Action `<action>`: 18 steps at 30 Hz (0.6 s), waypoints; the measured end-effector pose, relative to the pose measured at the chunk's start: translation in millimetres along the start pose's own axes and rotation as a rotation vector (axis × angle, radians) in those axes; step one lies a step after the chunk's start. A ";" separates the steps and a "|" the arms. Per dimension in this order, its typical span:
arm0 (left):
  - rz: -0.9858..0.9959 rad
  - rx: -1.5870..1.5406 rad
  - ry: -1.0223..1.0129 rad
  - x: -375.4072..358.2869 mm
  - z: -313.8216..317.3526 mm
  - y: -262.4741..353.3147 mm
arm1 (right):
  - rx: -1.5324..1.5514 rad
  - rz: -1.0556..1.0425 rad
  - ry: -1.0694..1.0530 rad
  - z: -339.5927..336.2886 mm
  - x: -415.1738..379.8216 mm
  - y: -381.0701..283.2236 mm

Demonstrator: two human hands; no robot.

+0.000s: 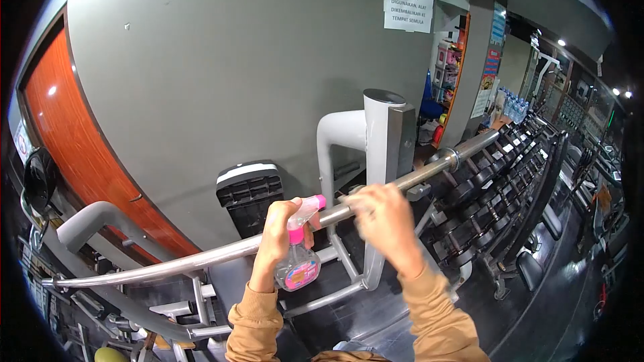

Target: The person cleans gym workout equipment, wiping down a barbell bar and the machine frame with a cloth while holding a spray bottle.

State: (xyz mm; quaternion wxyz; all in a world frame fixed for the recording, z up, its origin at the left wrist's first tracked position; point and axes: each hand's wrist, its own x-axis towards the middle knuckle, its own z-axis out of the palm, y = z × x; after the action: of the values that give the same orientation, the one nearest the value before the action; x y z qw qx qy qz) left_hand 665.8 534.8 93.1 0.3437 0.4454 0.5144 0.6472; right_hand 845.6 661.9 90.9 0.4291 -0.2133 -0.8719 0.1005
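Note:
A long metal bar [168, 267] runs across the view on a grey rack. Just in front of its middle, my left hand [274, 234] is wrapped round a clear spray bottle [298, 268] with a pink and white trigger head and a pink label. The bottle is upright, its nozzle pointing right. To the right of the bottle, my right hand [386, 221] is at the bar, blurred by motion, with its fingers curled in. Whether it holds something cannot be made out.
The rack's thick grey upright [377, 161] stands behind my right hand. Racks of dumbbells [476, 208] extend on the right. A black step-like object [248, 191] leans at the grey wall [221, 60]. An orange-brown door [87, 147] is at the left.

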 end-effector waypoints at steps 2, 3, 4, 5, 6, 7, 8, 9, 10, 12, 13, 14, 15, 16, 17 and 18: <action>0.021 0.015 0.011 0.1 -0.1 -0.8 | 0.156 -0.085 -0.017 18.2 -12.2 -19.9; 0.002 -0.020 0.006 0.2 -2.3 -2.8 | 0.186 -0.080 -0.036 25.3 -19.6 -28.6; -0.017 -0.051 0.001 0.4 -3.7 -4.5 | 0.220 -0.074 -0.053 28.9 -24.6 -32.5; -0.038 -0.017 0.010 2.4 -4.2 -4.4 | 0.239 -0.076 -0.038 29.3 -26.1 -26.7; -0.040 -0.016 0.010 2.3 -3.1 -5.0 | 0.241 -0.075 -0.038 26.7 -27.1 -20.7; -0.033 -0.018 0.026 2.1 -2.2 -4.9 | 0.186 -0.069 0.043 21.8 -26.2 -12.9; -0.026 -0.019 0.043 2.0 -2.0 -5.2 | 0.131 -0.064 0.125 17.1 -24.9 -3.2; -0.020 0.002 0.038 1.5 -3.1 -7.1 | 0.067 -0.035 0.157 12.1 -25.1 12.2; -0.021 0.000 0.042 0.0 -3.2 -7.2 | 0.014 0.017 0.239 10.1 -23.3 22.1; 0.013 -0.042 -0.004 0.4 -3.6 -6.1 | -0.059 0.101 0.334 6.1 -22.8 38.0; 0.011 -0.076 0.025 0.4 -1.1 -5.0 | -0.060 0.100 0.335 7.7 -23.0 40.1; 0.012 -0.078 0.027 1.2 -1.2 -5.2 | -0.054 0.128 0.375 10.2 -23.2 40.5; 0.038 -0.058 0.020 2.3 -1.8 -6.0 | -0.048 0.158 0.414 13.7 -23.8 40.6; 0.060 -0.037 0.014 2.1 -1.9 -6.5 | -0.038 0.147 0.421 20.1 -25.0 37.5; 0.072 -0.002 0.026 2.0 -0.5 -5.5 | -0.008 0.128 0.420 25.0 -27.8 31.1; 0.069 -0.002 0.037 1.8 0.7 -5.7 | 0.026 0.104 0.419 30.2 -29.7 23.4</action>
State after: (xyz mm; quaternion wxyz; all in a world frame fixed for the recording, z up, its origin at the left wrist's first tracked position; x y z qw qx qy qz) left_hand 665.7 538.0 88.0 0.3123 0.4504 0.5045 0.6672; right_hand 844.4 669.3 43.1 0.5978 -0.2685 -0.7502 0.0874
